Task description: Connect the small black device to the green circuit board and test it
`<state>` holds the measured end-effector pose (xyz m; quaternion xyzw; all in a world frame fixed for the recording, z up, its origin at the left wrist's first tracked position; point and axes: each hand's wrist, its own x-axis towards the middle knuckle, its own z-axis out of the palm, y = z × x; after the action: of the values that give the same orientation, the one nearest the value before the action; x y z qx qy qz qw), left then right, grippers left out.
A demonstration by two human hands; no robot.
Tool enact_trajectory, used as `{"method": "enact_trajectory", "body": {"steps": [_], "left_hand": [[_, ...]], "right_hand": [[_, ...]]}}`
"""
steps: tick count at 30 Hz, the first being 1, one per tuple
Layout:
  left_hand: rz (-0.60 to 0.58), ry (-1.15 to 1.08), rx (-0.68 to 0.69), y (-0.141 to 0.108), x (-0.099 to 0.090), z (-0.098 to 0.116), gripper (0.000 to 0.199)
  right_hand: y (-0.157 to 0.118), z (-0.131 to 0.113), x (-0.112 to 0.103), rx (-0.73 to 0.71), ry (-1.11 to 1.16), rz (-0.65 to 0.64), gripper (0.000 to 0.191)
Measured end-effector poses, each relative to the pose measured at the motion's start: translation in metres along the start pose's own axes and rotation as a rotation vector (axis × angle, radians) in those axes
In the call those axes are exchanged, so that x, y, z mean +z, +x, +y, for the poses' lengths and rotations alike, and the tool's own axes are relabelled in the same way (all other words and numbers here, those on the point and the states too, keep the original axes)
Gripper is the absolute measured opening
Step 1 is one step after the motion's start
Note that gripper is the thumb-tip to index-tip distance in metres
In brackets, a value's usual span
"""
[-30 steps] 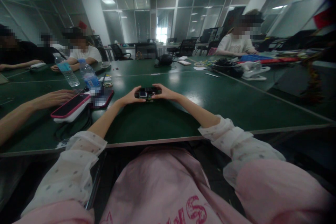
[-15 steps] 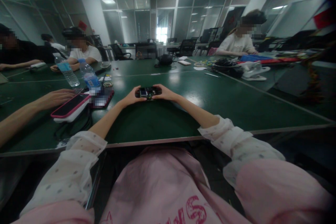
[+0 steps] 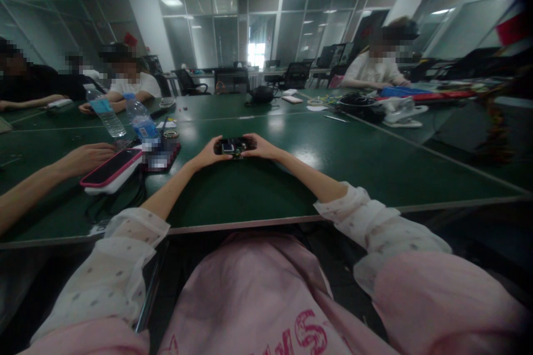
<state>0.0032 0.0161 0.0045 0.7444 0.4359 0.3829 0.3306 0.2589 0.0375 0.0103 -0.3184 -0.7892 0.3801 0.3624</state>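
Gripping a dark device (image 3: 236, 147) by its two ends, the left hand (image 3: 207, 152) and the right hand (image 3: 261, 147) are curling their fingers around its far side while the thumbs are reaching in along its near edge. The device is sitting between them, above the table (image 3: 241, 199) and ahead of the body; whether it is also touching the surface, I cannot tell. Its face is showing a pale patch and specks of green, too small for reading.

The step in hand is probably handling the device with the thumbs; whether they are pressing anything is not showing. The next move is likely calling for steady pressure at both ends, with the thumbs staying free.

Against the frame half a second ago, both hands are keeping nearly the same place and grasp, and the device is looking slightly darker along its top. Another person's hand (image 3: 87, 160), resting near the pink phone (image 3: 112, 168), is lying slightly farther left. The bottles (image 3: 141, 119) are standing unmoved.
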Motion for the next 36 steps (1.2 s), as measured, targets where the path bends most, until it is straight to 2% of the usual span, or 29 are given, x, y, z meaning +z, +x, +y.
{"method": "enact_trajectory", "body": {"steps": [13,19,30,34,36], "left_hand": [[-0.034,0.046,-0.021,-0.007,-0.003,0.014,0.101],[-0.051,0.028,-0.01,-0.006,-0.004,0.013,0.1],[-0.077,0.065,0.01,-0.008,-0.006,0.016,0.097],[-0.102,-0.066,-0.057,-0.005,-0.008,0.011,0.106],[-0.119,-0.157,-0.107,-0.003,-0.011,0.01,0.098]], "right_hand": [[-0.001,0.004,0.001,0.006,-0.031,0.015,0.087],[-0.003,0.001,0.003,0.046,-0.05,0.04,0.09],[-0.004,-0.002,0.004,0.036,-0.052,0.059,0.093],[-0.001,-0.003,0.0,0.11,0.039,0.082,0.082],[0.0,-0.006,-0.004,0.169,0.089,0.111,0.07]]}}
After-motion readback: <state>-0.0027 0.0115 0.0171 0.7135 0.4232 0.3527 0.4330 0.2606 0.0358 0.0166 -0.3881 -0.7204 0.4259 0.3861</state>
